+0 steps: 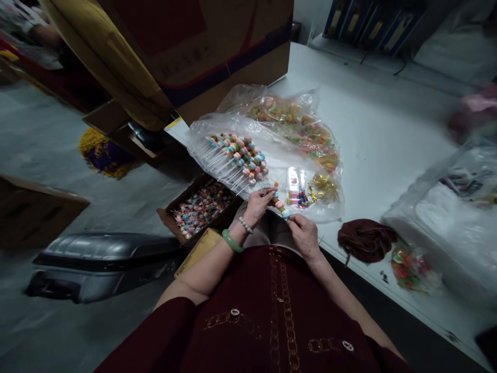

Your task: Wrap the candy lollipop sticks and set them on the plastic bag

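Note:
Between my two hands is a skewer of stacked pink, green, blue and white rounded pieces point(280, 205). My left hand point(256, 206) is closed at its upper end, where an orange bit and something clear stick out. My right hand point(305, 233) pinches the lower end by the blue-white piece. Just beyond, on a clear plastic bag point(274, 168), lies a pile of similar pastel skewers point(240, 155) with white sticks pointing toward me. Gold twist ties point(325, 187) and a small clear packet with coloured bits point(297, 189) lie to the right of the skewers.
A large cardboard box point(217, 57) stands at the table's back left. Below the table edge, an open carton point(202, 207) holds many small wrapped pieces. A grey suitcase point(108, 259) lies left. Right are a dark brown cloth point(365, 239) and a plastic-lined tub point(438, 207).

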Demonstrator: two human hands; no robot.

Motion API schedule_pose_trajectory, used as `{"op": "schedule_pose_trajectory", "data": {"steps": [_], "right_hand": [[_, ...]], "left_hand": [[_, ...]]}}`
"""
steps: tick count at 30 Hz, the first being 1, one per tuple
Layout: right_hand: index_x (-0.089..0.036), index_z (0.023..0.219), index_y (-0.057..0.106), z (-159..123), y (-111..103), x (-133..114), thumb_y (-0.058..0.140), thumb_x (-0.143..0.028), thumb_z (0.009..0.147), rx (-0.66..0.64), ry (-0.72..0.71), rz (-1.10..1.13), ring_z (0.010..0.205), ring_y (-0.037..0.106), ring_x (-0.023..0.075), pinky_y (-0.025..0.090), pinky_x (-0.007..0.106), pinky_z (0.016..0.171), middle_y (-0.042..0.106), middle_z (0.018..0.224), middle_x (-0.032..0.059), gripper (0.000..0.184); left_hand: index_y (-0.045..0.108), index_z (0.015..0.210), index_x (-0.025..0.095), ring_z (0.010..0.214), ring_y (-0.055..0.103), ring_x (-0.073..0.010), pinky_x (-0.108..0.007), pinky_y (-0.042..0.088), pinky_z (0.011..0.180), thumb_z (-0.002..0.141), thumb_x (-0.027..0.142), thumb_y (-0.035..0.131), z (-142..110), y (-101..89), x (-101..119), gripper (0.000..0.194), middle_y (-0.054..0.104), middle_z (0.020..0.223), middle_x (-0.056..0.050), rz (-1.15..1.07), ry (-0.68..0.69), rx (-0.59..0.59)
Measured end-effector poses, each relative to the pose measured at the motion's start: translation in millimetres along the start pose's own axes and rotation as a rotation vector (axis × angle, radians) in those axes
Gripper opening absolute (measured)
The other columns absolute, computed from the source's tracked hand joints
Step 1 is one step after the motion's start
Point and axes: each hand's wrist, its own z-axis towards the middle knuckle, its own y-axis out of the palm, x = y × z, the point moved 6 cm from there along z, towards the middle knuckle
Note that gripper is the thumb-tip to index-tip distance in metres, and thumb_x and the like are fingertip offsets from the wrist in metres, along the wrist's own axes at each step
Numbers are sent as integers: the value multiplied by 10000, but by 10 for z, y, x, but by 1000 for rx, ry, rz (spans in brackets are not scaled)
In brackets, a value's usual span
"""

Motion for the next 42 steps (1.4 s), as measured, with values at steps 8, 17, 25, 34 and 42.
{"op": "schedule_pose_trajectory", "data": {"steps": [8, 17, 25, 34, 42], "right_hand": [[-227, 635, 545, 101, 249, -15, 500, -326, 760, -4, 80, 54, 612, 465, 167, 318, 282, 615, 540, 601, -6, 166], [-212, 596, 538, 172, 382, 183, 575, -332, 717, -111, 148, 354, 607, 438, 141, 330, 266, 608, 486, 574, -41, 174], [-215, 633, 540, 207, 359, 217, 637, -354, 689, -132, 307, 626, 489, 395, 102, 310, 239, 475, 464, 541, -61, 178], [-210, 752, 506, 238, 429, -26, 790, -355, 611, -136, 520, 1061, 365, 178, 21, 106, 176, 353, 312, 487, -138, 349], [-194, 703, 535, 292, 445, -36, 815, -289, 501, -15, 574, 1059, 376, 202, 23, 117, 196, 358, 399, 465, -119, 359]], "left_hand": [[745, 800, 146, 680, 626, -113, -210, 488, 630, 685, 251, 777, 37, -82, -153, 158, 706, 750, -35, 177, 94, 239], [675, 720, 108, 453, 501, -68, -165, 285, 364, 631, 281, 812, 89, -116, -83, 238, 583, 568, 8, 27, -82, 179], [657, 855, 141, 579, 613, -113, -244, 511, 542, 626, 325, 848, 130, -107, -122, 351, 631, 744, -14, -215, -208, 142], [690, 917, 171, 855, 672, -205, -351, 568, 759, 810, 498, 683, 20, 66, 23, 344, 700, 982, -95, -456, -379, -107], [744, 946, 162, 882, 643, -177, -272, 519, 726, 707, 395, 797, -115, 226, -25, 337, 711, 1035, -97, -222, -329, -192]]}}
